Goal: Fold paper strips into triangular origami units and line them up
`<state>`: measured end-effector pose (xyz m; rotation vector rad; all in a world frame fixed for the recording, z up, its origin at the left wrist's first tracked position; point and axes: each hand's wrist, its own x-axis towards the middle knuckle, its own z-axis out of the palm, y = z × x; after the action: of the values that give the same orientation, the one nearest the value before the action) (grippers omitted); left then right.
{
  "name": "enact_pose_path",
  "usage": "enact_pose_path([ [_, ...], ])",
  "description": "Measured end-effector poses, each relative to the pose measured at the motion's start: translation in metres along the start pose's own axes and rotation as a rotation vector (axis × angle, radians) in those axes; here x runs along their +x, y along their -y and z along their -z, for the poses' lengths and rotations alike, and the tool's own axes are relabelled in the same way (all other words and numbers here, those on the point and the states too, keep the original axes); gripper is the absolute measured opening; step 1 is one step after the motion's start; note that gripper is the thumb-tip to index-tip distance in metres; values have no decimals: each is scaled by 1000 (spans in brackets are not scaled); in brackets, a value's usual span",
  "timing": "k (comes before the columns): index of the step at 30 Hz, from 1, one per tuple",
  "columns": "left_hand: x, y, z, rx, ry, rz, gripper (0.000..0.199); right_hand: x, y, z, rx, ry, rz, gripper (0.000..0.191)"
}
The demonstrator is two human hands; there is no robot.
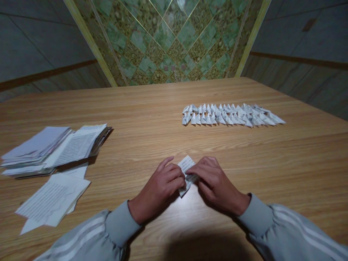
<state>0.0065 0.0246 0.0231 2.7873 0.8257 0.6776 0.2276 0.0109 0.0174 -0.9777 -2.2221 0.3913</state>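
Observation:
A small folded piece of printed paper [187, 164] lies between my hands, near the middle of the table. My left hand [167, 183] grips its left side with curled fingers, the thumb side hidden under the hand. From the right, my right hand [213, 181] pinches a folded flap of the same paper with its fingertips. Parts of the paper are covered by my fingers, so its full shape does not show.
On the left sits an untidy stack of papers [38, 145], with loose printed sheets [51, 199] in front of it. Two rows of small folded paper pieces [225, 117] stand farther back to the right on the wooden table [141, 105]. Tiled walls [174, 40] rise behind.

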Motion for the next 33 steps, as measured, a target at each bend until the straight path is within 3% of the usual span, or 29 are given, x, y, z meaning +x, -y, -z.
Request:
enact_pose_path([
  [2, -5, 0, -1, -14, 1, 14, 22, -1, 1, -3, -28, 108, 6, 24],
  [5, -14, 1, -2, -47, 4, 68, 11, -2, 0, -7, -69, 162, -41, 23],
  [16, -17, -2, -7, -171, 18, 308, 13, -3, -1, -8, -68, 158, -104, 22],
  [22, -13, -6, -11, -154, -8, 425, 11, -2, -1, -5, -42, 187, -168, 5],
  [33, -12, -9, -11, -2, 34, 501, 8, 4, 1, -17, -119, 106, -259, 18],
])
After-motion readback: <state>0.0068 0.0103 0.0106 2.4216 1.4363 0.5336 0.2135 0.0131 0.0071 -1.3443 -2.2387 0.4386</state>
